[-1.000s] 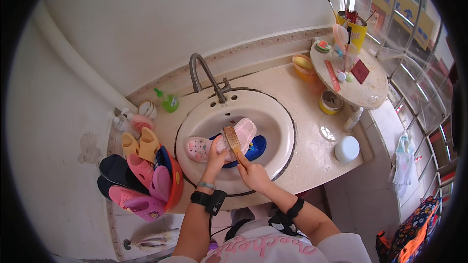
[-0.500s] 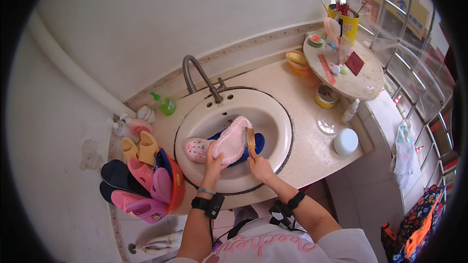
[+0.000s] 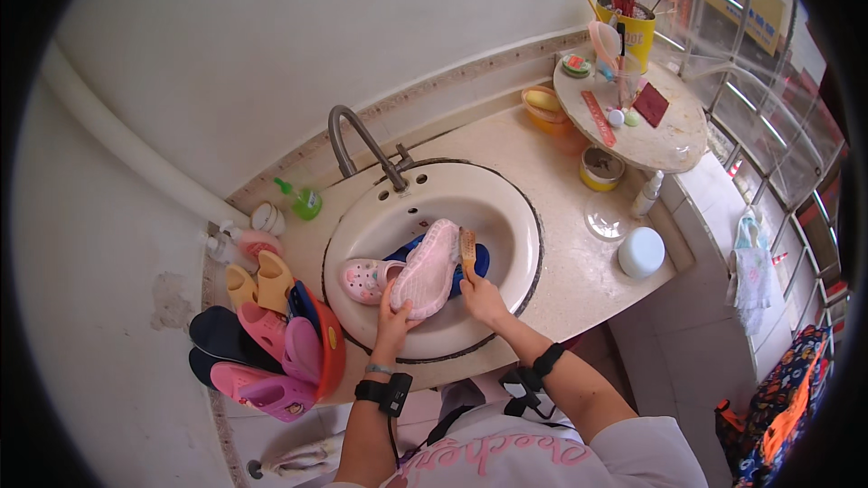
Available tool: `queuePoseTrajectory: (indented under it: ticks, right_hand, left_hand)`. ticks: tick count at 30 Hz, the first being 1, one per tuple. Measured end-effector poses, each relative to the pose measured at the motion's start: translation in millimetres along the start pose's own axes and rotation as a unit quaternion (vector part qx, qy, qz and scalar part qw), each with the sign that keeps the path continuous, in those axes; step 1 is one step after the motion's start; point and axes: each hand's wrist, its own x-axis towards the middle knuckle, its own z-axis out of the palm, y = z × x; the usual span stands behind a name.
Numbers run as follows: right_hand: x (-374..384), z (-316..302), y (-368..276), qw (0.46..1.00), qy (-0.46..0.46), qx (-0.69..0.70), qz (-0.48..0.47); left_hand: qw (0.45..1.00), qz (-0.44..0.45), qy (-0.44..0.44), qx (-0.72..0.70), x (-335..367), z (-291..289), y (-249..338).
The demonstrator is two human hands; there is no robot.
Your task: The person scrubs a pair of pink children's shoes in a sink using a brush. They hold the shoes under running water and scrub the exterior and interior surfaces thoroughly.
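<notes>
Over the white oval sink (image 3: 353, 244), my left hand (image 3: 395, 307) grips a pale pink clog (image 3: 427, 271) at its lower end, its sole turned up toward me. Wrapped round the handle of a wooden scrubbing brush (image 3: 467, 253), my right hand (image 3: 484, 300) keeps the bristles against the sole's right edge. A second pink clog (image 3: 365, 280), with holes and small decorations on its top, rests in the sink to the left. Beneath the held clog lies blue footwear (image 3: 482, 259), mostly covered.
A bent faucet (image 3: 362, 140) rises behind the sink. To the left, a red basin (image 3: 334, 352) holds several clogs and slippers, near a green pump bottle (image 3: 306, 201). On the right are a round board (image 3: 669, 140) with small items, a white jar (image 3: 641, 253) and a yellow tin (image 3: 601, 170).
The held clog has shifted slightly down and tilted more upright. The brush stays at its right edge, turned a little more upright. The whole view has shifted slightly.
</notes>
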Motion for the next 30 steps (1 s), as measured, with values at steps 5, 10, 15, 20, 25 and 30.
queuePoseTrajectory:
  ticks: [5, 10, 15, 20, 25, 30]
  right_hand:
    - [-34.9, 19.7, -17.9, 0.993, -0.059, -0.048, -0.085]
    - [25.1, 8.3, -18.0, 0.991, -0.019, -0.127, -0.039]
    - [57.6, -12.2, 14.0, 0.995, -0.037, -0.08, 0.05]
    - [12.5, -9.0, 17.8, 0.993, -0.093, -0.006, 0.072]
    - [-42.5, -11.6, 0.3, 0.994, -0.108, -0.018, 0.009]
    - [-62.6, -11.4, -19.0, 0.993, -0.109, -0.015, -0.039]
  left_hand:
    - [1.0, 0.001, -0.012, 0.011, 1.4, -5.3, -1.7]
    - [1.0, 0.007, -0.003, 0.007, -7.2, -14.3, -13.2]
    - [0.999, 0.007, 0.026, 0.022, -9.5, -8.5, -11.7]
    - [0.999, -0.012, 0.042, 0.013, -9.3, -6.9, -10.3]
    - [0.999, -0.008, 0.034, -0.003, -9.1, -4.7, -10.0]
    - [1.0, -0.012, -0.006, -0.005, -8.9, -4.5, -3.3]
